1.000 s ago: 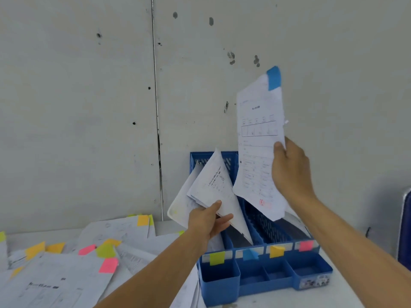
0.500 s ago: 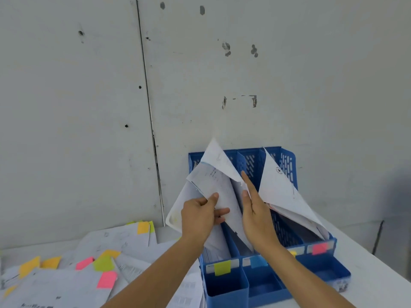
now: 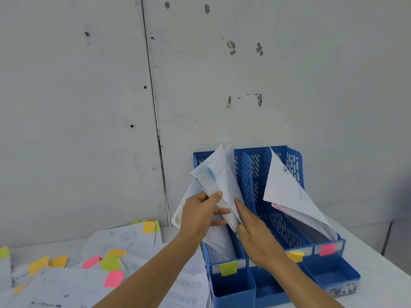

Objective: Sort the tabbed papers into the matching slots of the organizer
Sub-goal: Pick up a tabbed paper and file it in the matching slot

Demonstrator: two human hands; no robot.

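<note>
White loose tabbed papers (image 3: 66, 276), flagged yellow, orange, green and pink, lie spread over the table (image 3: 373, 247) at the far left, not yet sorted. Next along, the left hand (image 3: 200, 216) grips a leaning sheaf of sheets (image 3: 222, 174) at the organizer's left end, thumb across the front and fingers curled behind, holding it tilted leftward. A second ago the right hand held a blue-tabbed sheet high against the wall; that sheet has since come down and now stands among the leaning sheets, where a bluish edge may be its tab, though I cannot be sure. The right hand (image 3: 255, 234) has let go and lies with straight fingers against the sheaf's lower right edge, just beside the left hand. It hides the second slot's label on the blue organizer (image 3: 251, 172), between the green label (image 3: 228, 268) and the yellow label (image 3: 294, 256). By my reading this sheet is nearly filed and needs only seating. Further right, filed papers (image 3: 289, 192) lean in the slot behind the pink label (image 3: 327, 249).
</note>
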